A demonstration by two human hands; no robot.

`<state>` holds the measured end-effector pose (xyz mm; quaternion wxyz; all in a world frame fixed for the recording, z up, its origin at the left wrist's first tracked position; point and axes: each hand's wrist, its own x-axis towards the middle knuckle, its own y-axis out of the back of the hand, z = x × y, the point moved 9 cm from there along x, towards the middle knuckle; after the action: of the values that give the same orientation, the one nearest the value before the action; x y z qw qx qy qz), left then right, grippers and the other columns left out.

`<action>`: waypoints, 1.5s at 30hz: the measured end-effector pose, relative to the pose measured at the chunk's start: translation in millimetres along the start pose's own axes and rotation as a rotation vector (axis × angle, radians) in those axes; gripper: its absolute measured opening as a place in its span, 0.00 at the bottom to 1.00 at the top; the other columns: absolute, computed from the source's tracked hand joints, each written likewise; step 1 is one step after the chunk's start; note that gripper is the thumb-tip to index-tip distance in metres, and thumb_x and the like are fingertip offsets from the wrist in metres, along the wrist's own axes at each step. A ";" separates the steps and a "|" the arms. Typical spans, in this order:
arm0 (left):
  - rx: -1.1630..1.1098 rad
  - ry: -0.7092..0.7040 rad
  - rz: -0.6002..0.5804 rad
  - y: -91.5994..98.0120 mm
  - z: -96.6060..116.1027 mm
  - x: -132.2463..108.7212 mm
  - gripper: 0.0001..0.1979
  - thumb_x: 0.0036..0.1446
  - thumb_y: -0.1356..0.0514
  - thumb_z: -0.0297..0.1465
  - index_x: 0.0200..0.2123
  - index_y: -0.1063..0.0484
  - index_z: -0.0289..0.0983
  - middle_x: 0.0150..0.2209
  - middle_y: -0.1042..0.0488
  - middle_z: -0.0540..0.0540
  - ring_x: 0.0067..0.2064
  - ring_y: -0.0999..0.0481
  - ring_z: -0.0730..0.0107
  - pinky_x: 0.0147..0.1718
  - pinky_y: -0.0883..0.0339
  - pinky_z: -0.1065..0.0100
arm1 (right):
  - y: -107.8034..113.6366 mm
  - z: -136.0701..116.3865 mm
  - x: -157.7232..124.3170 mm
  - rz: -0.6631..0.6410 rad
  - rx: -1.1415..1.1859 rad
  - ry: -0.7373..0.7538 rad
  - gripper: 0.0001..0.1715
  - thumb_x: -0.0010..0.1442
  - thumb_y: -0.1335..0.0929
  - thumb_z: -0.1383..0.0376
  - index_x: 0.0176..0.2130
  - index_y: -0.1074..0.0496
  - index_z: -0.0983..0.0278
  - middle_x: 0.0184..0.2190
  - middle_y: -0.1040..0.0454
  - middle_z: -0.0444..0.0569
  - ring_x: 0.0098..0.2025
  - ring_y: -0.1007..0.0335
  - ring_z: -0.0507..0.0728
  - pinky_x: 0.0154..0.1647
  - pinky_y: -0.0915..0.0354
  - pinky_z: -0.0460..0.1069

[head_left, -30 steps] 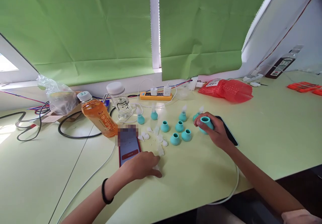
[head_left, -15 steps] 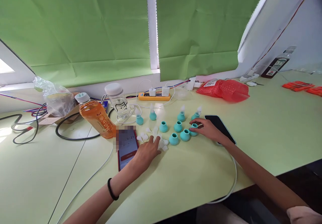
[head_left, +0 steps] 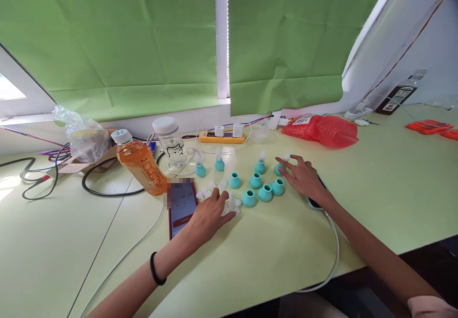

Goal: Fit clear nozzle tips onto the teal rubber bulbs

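Observation:
My left hand (head_left: 211, 215) lies low over a pile of small translucent white pieces (head_left: 233, 204), thumb stretched out and fingers reaching down among them. Its fingertips partly cover the pile. My right hand (head_left: 302, 177) has its fingers spread around a teal bulb with a clear pointed tip (head_left: 278, 169); whether they touch it is hard to tell. Several open-topped teal bulbs (head_left: 249, 198) stand upright between my hands. Further back are other tipped bulbs, such as one teal bulb (head_left: 259, 166) and another bulb (head_left: 201, 169) at the left.
A phone with a lit screen (head_left: 182, 206) lies left of my left hand. Behind it stand an orange drink bottle (head_left: 141, 165) and a clear cup (head_left: 173, 146). A second phone (head_left: 315, 202) is partly under my right hand. A yellow power strip (head_left: 222, 138) and red bubble wrap (head_left: 322, 129) lie behind.
My right hand has moved back from an open-topped bulb at the right to the tipped bulb behind it. My left hand stays over the white pieces, its thumb reaching out further.

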<state>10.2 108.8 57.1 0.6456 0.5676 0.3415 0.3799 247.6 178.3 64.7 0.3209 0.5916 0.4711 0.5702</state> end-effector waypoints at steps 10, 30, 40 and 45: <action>-0.225 0.070 0.253 33.5 -7.0 -6.1 0.14 0.56 0.57 0.38 0.38 0.41 0.36 0.37 0.37 0.45 0.30 0.32 0.70 0.27 0.39 0.68 | 55.9 -7.4 -9.1 0.547 0.277 -0.048 0.17 0.52 0.38 0.57 0.40 0.35 0.64 0.36 0.35 0.54 0.42 0.42 0.62 0.43 0.44 0.57; -1.190 -0.100 -0.406 -16.9 24.0 -9.3 0.25 0.57 0.61 0.42 0.14 0.44 0.34 0.10 0.46 0.54 0.14 0.49 0.81 0.15 0.53 0.75 | 35.3 -189.7 -104.8 -0.277 0.684 0.863 0.16 0.49 0.43 0.72 0.35 0.31 0.62 0.28 0.34 0.50 0.29 0.37 0.53 0.28 0.40 0.46; -0.408 0.167 0.225 2.6 -54.8 16.4 0.16 0.55 0.55 0.42 0.26 0.40 0.36 0.15 0.43 0.54 0.19 0.40 0.74 0.20 0.55 0.73 | 6.3 -147.6 -79.7 -0.356 0.983 0.267 0.17 0.55 0.40 0.66 0.46 0.44 0.62 0.43 0.36 0.52 0.46 0.38 0.54 0.45 0.38 0.52; -0.238 0.161 0.225 -4.3 -57.2 18.4 0.14 0.56 0.55 0.41 0.33 0.38 0.37 0.24 0.34 0.50 0.27 0.33 0.69 0.23 0.46 0.72 | 10.5 -130.2 -64.5 -0.104 1.004 0.109 0.13 0.47 0.33 0.64 0.37 0.32 0.62 0.34 0.28 0.48 0.37 0.33 0.55 0.40 0.35 0.51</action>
<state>-30.5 151.7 45.7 0.6323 0.4894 0.2792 0.5317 128.5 94.6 69.1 0.0002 0.6181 0.7319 0.2868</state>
